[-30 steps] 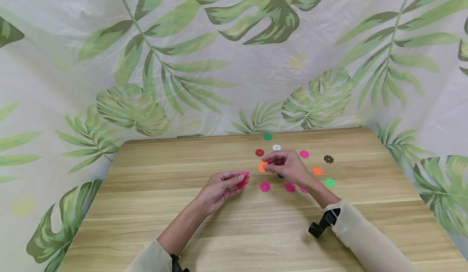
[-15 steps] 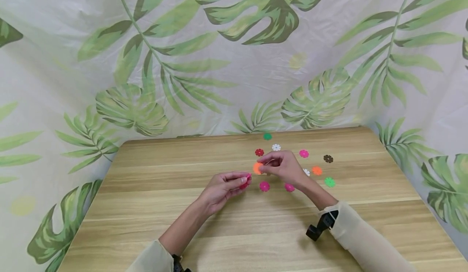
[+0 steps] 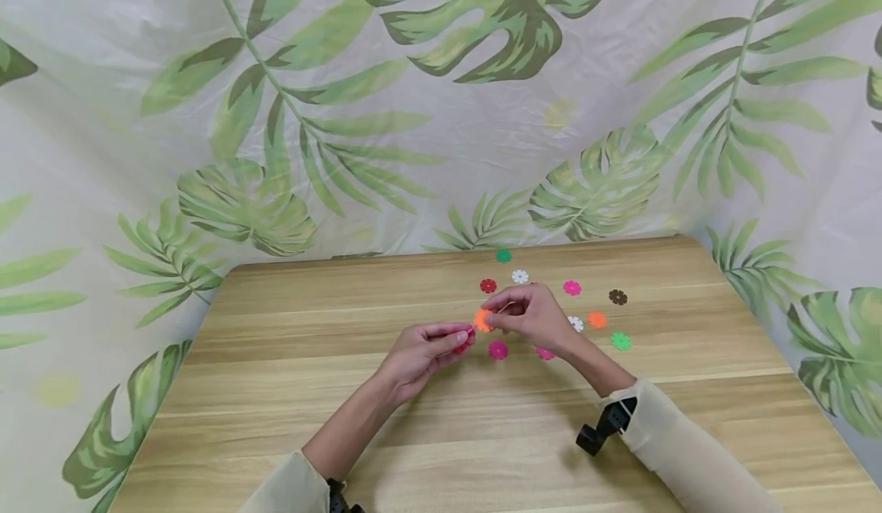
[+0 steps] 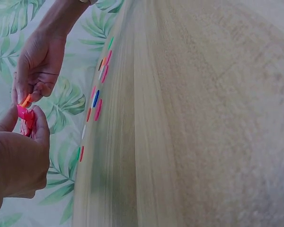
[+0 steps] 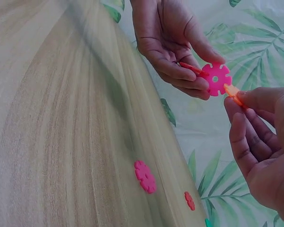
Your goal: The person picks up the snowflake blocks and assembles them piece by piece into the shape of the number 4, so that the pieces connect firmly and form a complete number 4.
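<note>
My left hand [image 3: 419, 358] grips a pink notched snowflake disc [image 5: 222, 73] between thumb and fingers. A red disc [image 5: 193, 69] is joined to its side at an angle and lies against the fingers. With thumb and fingertips, my right hand [image 3: 532, 318] pinches an orange snowflake disc [image 3: 481, 320]. In the right wrist view the orange disc's edge meets the pink disc's rim at a slot; how deep it sits I cannot tell. Both hands are raised above the wooden table [image 3: 289, 406]. The left hand's fingers partly hide the red disc.
Loose discs lie flat around and behind the right hand: a pink one [image 3: 498, 351], a dark red one [image 3: 488, 285], a white one [image 3: 520, 276], a brown one [image 3: 618, 297], a light green one [image 3: 621, 341] and several more. A leaf-printed cloth [image 3: 413, 153] hangs behind the table.
My right hand has moved left with the orange disc, from a gap to contact with the pink disc. My left hand has shifted slightly right.
</note>
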Demonstrator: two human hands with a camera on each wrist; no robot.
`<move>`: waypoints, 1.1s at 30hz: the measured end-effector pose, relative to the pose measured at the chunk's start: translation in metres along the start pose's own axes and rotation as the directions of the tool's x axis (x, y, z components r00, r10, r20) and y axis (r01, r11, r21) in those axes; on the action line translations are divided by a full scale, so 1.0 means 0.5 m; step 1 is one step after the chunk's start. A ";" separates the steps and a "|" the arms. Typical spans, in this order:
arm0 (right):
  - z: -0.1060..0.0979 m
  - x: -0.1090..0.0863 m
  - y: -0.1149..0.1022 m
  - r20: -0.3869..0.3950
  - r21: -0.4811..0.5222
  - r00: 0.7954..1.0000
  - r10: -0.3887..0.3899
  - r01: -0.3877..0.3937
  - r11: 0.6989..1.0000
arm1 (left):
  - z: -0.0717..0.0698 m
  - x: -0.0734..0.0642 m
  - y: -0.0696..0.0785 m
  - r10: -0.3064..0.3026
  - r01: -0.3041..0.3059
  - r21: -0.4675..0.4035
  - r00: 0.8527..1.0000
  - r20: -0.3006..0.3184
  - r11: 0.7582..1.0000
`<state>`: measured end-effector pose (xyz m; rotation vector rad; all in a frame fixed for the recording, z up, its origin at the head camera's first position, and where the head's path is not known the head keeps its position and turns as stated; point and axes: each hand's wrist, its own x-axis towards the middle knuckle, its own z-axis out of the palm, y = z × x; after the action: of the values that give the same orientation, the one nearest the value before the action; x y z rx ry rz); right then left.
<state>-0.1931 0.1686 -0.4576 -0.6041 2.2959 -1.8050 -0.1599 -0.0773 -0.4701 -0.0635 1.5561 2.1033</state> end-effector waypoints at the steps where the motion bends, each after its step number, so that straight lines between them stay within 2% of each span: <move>1: 0.001 0.000 0.000 0.002 0.001 1.000 -0.002 0.002 1.000 | 0.000 0.000 0.000 0.000 0.000 -0.001 1.000 -0.003 1.000; 12: 0.002 -0.001 -0.004 -0.016 -0.002 1.000 -0.004 0.004 1.000 | 0.006 0.003 0.001 0.013 -0.012 0.004 1.000 -0.022 1.000; 19: 0.003 -0.003 -0.003 -0.044 0.045 0.999 -0.016 0.018 0.999 | 0.015 0.004 0.003 0.024 -0.026 -0.019 0.998 -0.061 0.999; 25: 0.010 -0.006 -0.008 -0.049 0.053 0.999 0.000 0.002 0.999 | 0.019 0.005 0.005 0.033 -0.032 0.007 0.995 -0.097 0.999; 33: 0.008 -0.007 -0.011 -0.038 0.034 0.999 -0.006 0.007 0.999 | 0.015 0.008 0.003 0.047 -0.045 0.028 0.996 -0.070 0.999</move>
<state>-0.1871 0.1654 -0.4541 -0.5769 2.2848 -1.8705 -0.1623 -0.0691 -0.4674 -0.0942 1.6406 2.1368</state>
